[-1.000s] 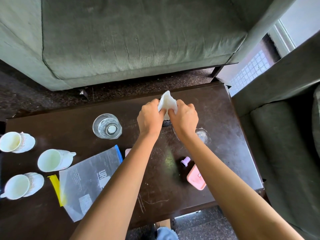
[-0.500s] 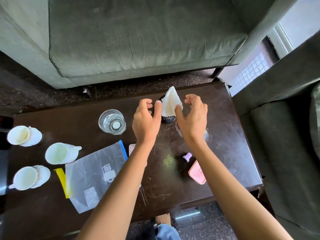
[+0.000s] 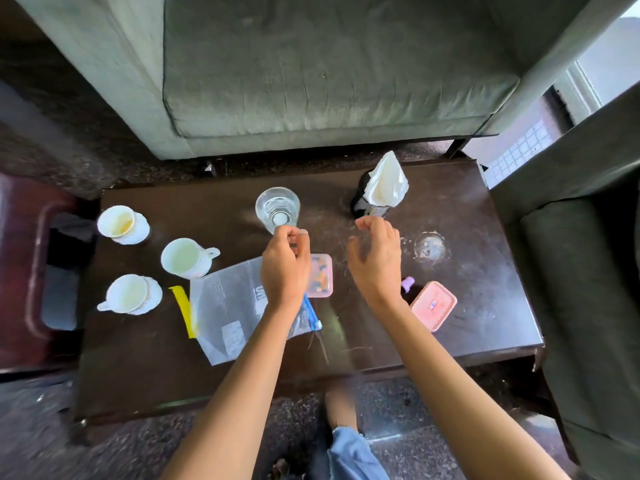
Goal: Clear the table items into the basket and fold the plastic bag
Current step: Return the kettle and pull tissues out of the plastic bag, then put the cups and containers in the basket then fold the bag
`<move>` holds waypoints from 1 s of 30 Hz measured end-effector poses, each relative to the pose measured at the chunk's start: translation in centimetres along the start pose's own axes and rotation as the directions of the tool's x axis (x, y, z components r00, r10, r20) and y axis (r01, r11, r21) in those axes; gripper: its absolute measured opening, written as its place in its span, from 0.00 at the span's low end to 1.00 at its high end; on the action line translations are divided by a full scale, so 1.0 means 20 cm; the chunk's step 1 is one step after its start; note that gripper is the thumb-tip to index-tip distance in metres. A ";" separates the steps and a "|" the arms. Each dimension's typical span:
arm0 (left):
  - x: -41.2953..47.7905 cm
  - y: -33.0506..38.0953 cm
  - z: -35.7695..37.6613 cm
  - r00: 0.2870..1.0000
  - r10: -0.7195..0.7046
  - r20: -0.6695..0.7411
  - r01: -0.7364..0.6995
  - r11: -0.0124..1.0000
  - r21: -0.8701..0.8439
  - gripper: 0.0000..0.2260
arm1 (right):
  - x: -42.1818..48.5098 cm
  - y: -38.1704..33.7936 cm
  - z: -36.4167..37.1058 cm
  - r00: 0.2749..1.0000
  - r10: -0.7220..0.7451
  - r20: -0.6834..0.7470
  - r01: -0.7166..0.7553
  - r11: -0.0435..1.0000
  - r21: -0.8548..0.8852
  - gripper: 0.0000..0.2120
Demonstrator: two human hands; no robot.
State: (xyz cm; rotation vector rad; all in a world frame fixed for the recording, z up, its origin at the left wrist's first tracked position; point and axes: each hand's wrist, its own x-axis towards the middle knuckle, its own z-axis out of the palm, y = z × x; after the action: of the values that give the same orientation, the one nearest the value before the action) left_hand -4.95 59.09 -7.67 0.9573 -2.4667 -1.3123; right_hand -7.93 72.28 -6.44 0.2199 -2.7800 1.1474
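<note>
Both hands are empty right now. The left hand [image 3: 285,268] hovers with its fingers loosely curled, just beside the base of the glass [image 3: 277,209]. The right hand [image 3: 375,261] is half open near the black holder [image 3: 370,209] with the napkin [image 3: 386,183] in it. The plastic bag [image 3: 225,306] lies flat and unfolded under the left forearm. 3 cups [image 3: 183,258], a pink box [image 3: 322,275], its lid [image 3: 433,304] and a purple cap [image 3: 408,284] sit on the table [image 3: 485,289].

My worry: the glass looks like it has water in it, so 1 careless knuckle could tip it onto the bag. The holder looks light and top-heavy too.

It's hard to tell if the left fingertips touch the glass, since they're blurry. The left hand hides part of the box. The dark red thing [image 3: 31,271] at the left edge might be the basket, but it's cut off, so I can't say.
</note>
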 end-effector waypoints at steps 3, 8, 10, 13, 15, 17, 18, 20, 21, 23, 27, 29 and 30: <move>-0.05 -0.10 -0.14 1.000 -0.024 0.002 0.024 1.000 0.001 0.07 | -0.13 -0.07 0.07 0.998 -0.001 0.060 0.001 1.000 -0.011 0.12; -0.13 -0.26 -0.36 0.998 -0.062 0.024 0.061 0.997 0.052 0.07 | -0.33 -0.20 0.20 0.985 0.047 0.165 -0.046 0.999 -0.013 0.12; -0.16 -0.33 -0.44 0.997 -0.065 0.029 0.062 0.994 0.086 0.07 | -0.40 -0.25 0.25 0.981 0.047 0.187 -0.044 0.999 -0.021 0.12; -0.19 -0.42 -0.57 0.996 -0.085 0.036 0.080 0.989 0.123 0.06 | -0.47 -0.32 0.32 0.970 0.056 0.238 -0.052 0.998 -0.022 0.12; -0.20 -0.48 -0.64 0.994 -0.104 0.038 0.098 0.985 0.141 0.05 | -0.50 -0.36 0.36 0.962 0.060 0.268 -0.056 0.998 -0.021 0.13; -0.21 -0.52 -0.70 0.993 -0.116 0.033 0.109 0.981 0.161 0.05 | -0.53 -0.40 0.40 0.959 0.042 0.280 -0.039 0.999 -0.020 0.13; -0.21 -0.54 -0.73 0.992 -0.122 0.026 0.116 0.978 0.171 0.05 | -0.54 -0.41 0.42 0.957 0.042 0.287 -0.036 0.999 -0.023 0.13; -0.21 -0.57 -0.76 0.991 -0.134 0.010 0.130 0.976 0.177 0.04 | -0.55 -0.44 0.45 0.953 0.039 0.302 -0.029 0.999 -0.037 0.13; -0.21 -0.59 -0.77 0.991 -0.136 0.003 0.134 0.975 0.178 0.04 | -0.56 -0.44 0.47 0.950 0.029 0.309 -0.017 0.999 -0.041 0.13; -0.20 -0.61 -0.78 0.989 -0.146 -0.004 0.145 0.974 0.177 0.05 | -0.56 -0.45 0.50 0.945 0.021 0.326 -0.003 0.999 -0.054 0.13; -0.16 -0.64 -0.79 0.981 -0.189 -0.035 0.192 0.970 0.150 0.06 | -0.52 -0.48 0.56 0.933 0.020 0.359 0.008 0.997 -0.077 0.14; -0.14 -0.64 -0.79 0.975 -0.215 -0.046 0.220 0.968 0.122 0.06 | -0.50 -0.49 0.59 0.924 0.005 0.383 0.026 0.997 -0.076 0.14; -0.12 -0.65 -0.80 0.973 -0.223 -0.056 0.228 0.967 0.110 0.06 | -0.48 -0.51 0.61 0.917 -0.007 0.398 0.040 0.997 -0.073 0.14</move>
State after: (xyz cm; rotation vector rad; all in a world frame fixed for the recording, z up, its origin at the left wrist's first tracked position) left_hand 9.89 44.66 -8.25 1.3143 -2.4831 -1.2070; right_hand 2.65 57.43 -9.66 0.5333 -3.1538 1.0856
